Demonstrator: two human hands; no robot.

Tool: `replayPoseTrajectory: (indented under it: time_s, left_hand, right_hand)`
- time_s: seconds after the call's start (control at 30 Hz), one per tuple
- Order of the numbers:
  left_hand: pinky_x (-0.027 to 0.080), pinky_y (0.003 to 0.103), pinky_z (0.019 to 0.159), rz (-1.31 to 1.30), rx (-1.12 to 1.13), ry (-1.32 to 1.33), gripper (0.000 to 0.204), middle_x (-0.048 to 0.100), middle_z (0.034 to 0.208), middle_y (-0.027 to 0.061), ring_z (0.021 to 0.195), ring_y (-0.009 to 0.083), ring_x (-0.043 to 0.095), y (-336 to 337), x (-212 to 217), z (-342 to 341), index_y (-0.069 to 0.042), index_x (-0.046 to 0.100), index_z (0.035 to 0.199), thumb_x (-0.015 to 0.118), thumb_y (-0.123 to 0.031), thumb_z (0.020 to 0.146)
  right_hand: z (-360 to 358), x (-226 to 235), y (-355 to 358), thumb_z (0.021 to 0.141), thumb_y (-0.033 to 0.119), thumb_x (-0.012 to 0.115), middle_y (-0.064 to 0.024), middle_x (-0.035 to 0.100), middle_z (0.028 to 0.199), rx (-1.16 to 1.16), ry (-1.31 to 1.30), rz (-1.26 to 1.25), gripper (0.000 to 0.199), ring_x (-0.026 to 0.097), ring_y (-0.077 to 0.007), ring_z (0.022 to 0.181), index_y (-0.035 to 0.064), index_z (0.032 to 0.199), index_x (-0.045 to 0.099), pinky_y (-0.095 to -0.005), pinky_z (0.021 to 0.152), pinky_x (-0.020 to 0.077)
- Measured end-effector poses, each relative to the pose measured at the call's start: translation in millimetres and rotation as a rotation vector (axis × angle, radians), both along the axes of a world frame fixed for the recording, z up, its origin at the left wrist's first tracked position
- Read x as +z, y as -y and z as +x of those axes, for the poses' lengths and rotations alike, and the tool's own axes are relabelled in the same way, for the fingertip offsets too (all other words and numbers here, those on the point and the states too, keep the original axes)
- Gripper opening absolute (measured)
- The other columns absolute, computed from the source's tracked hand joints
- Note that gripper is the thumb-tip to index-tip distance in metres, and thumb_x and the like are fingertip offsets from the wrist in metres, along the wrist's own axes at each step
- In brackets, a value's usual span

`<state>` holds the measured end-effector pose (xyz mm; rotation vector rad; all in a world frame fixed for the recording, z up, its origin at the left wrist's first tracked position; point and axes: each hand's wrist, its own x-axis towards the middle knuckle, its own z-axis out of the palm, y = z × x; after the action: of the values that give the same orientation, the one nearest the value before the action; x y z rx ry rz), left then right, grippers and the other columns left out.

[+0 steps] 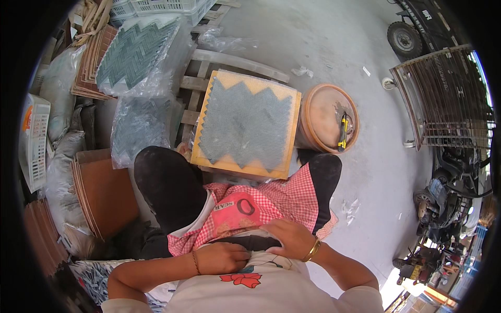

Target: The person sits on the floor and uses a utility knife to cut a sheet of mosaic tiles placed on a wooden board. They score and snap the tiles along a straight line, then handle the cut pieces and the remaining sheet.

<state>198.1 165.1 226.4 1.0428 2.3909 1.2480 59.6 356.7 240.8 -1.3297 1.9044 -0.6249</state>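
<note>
My left hand (pixel 228 258) lies at my waist, its fingers curled in against the dark waistband (pixel 255 243) and white shirt. Whatever they may grip is hidden. Beside it, my right hand (pixel 293 240) rests over the top of a red-and-white checked apron (pixel 284 201), thumb apart from the fingers, with nothing visible in it. Beyond my knees is a yellow-edged board (pixel 291 151) bearing a sheet of grey-green zigzag mosaic tile (pixel 248 122) under white mesh. Neither hand touches it. A yellow-and-black utility knife (pixel 343 133) lies on a round terracotta-coloured lid or stool top (pixel 321 112) to its right.
Plastic-wrapped stacks of herringbone mosaic (pixel 138 52) stand at the far left by a wooden pallet (pixel 237 61). Brown boards (pixel 107 190) lean at my left, near a white crate (pixel 37 146). A metal rack cart (pixel 443 99) and parked vehicles line the right.
</note>
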Motion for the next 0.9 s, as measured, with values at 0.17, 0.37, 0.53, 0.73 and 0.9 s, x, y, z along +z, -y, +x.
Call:
replayPoseTrajectory:
  time_s: [0.17, 0.37, 0.53, 0.73, 0.9]
  left_hand:
    - [0.045, 0.028, 0.075, -0.003, 0.107, -0.035, 0.017, 0.049, 0.114, 0.0069, 0.092, 0.0195, 0.051, -11.3, -0.3, 2.7, -0.001, 0.059, 0.081, 0.052, -0.01, 0.068]
    - [0.044, 0.029, 0.075, 0.033, 0.04, -0.026, 0.018, 0.05, 0.113, 0.0057, 0.092, 0.0187, 0.051, -14.0, -3.1, -1.8, -0.002, 0.058, 0.083, 0.053, -0.01, 0.068]
    - [0.043, 0.027, 0.071, 0.033, 0.15, -0.083, 0.017, 0.053, 0.107, 0.003, 0.092, 0.0157, 0.05, -16.9, -4.0, 4.2, -0.005, 0.055, 0.081, 0.051, -0.014, 0.067]
    - [0.042, 0.026, 0.071, 0.018, 0.236, -0.114, 0.013, 0.053, 0.107, 0.0045, 0.094, 0.0163, 0.05, -20.5, -0.5, 10.1, -0.006, 0.054, 0.077, 0.051, -0.013, 0.068]
    - [0.042, 0.026, 0.071, 0.022, 0.221, -0.114, 0.016, 0.055, 0.101, 0.0045, 0.093, 0.017, 0.051, -19.2, 0.2, 10.4, -0.005, 0.055, 0.08, 0.051, -0.013, 0.067]
  right_hand:
    - [8.4, 2.5, 1.0, 0.064, 0.014, 0.064, -0.0124, 0.055, 0.091, 0.007, -0.052, 0.005, 0.051, 0.055, -0.0272, 0.08, 0.001, 0.109, 0.046, -0.0329, 0.069, 0.0454]
    - [-7.8, -17.3, -3.7, 0.066, 0.006, 0.057, -0.0148, 0.057, 0.086, -0.107, 0.013, 0.078, 0.035, 0.057, -0.0267, 0.074, 0.0005, 0.099, 0.052, -0.0318, 0.064, 0.0469]
    - [-9.9, -19.1, -4.8, 0.067, 0.008, 0.058, -0.0127, 0.057, 0.086, -0.007, 0.128, -0.108, 0.025, 0.056, -0.0261, 0.078, 0.0015, 0.091, 0.055, -0.0315, 0.069, 0.0459]
    - [15.2, 2.9, 9.9, 0.064, 0.015, 0.064, -0.0104, 0.053, 0.089, -0.035, -0.012, -0.011, 0.038, 0.052, -0.0272, 0.083, 0.0026, 0.097, 0.05, -0.0325, 0.071, 0.0434]
    - [5.8, -5.6, 13.8, 0.062, 0.018, 0.067, -0.0138, 0.057, 0.089, 0.036, 0.062, 0.01, 0.048, 0.056, -0.0267, 0.081, 0.0016, 0.104, 0.051, -0.0311, 0.071, 0.0458]
